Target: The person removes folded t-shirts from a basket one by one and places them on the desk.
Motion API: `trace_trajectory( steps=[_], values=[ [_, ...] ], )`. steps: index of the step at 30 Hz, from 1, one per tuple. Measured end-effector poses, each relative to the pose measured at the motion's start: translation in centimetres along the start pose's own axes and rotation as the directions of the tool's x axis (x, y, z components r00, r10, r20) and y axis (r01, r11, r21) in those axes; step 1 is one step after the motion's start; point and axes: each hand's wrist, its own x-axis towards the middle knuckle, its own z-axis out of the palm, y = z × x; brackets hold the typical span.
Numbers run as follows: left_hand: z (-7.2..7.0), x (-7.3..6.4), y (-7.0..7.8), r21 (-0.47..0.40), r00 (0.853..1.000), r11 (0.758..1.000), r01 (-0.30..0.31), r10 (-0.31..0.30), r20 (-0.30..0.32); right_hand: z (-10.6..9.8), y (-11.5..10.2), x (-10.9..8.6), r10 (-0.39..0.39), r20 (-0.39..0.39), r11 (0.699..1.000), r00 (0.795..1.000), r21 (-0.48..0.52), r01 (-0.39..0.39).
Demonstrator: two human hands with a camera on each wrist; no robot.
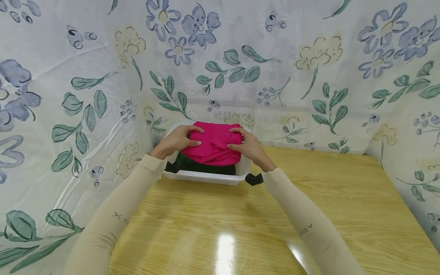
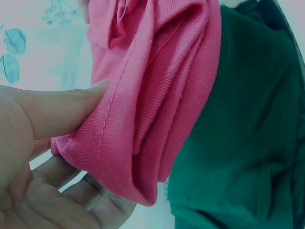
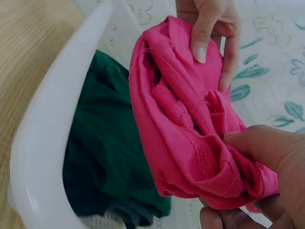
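Between both hands is a folded pink cloth garment (image 1: 216,145), its layers and stitched hems showing in the wrist views. My left hand (image 1: 177,139) grips its left end, thumb on one face and fingers beneath, as the left wrist view shows. At the other end my right hand (image 1: 252,147) pinches the folds between thumb (image 3: 257,143) and fingers. The pink garment is held over a white plastic basket (image 1: 206,177). Inside the basket lies a dark green cloth (image 3: 109,138), partly hidden under the pink one in the head view.
The basket stands on a wood-grain table (image 1: 309,198), near a flower-printed sheet (image 1: 275,84) hanging behind and at the left. Black pieces (image 1: 254,178) sit by the basket's front corners, close to my wrists.
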Motion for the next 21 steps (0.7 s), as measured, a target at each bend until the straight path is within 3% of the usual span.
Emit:
trace_trajectory(
  steps=[5,10,15,21],
  values=[
    [0.7,0.1,1.3,-0.012,0.999,0.999,-0.037,0.037,-0.019,-1.6,0.0,-0.5,-0.009,-0.009,1.0,1.0,-0.02,0.009],
    [1.6,0.3,2.4,-0.011,0.997,0.997,-0.074,0.074,-0.021,-3.2,0.4,-1.2,-0.008,-0.013,1.0,1.0,0.027,0.008],
    [2.5,0.9,3.5,-0.038,0.995,0.995,-0.095,0.095,0.008,-4.9,1.0,-2.0,0.011,-0.015,0.997,1.0,0.07,-0.01],
    [3.5,1.4,4.9,-0.053,0.993,0.992,-0.113,0.115,0.03,-6.9,1.6,-3.0,0.022,-0.033,0.999,0.999,0.046,-0.021]
  ],
)
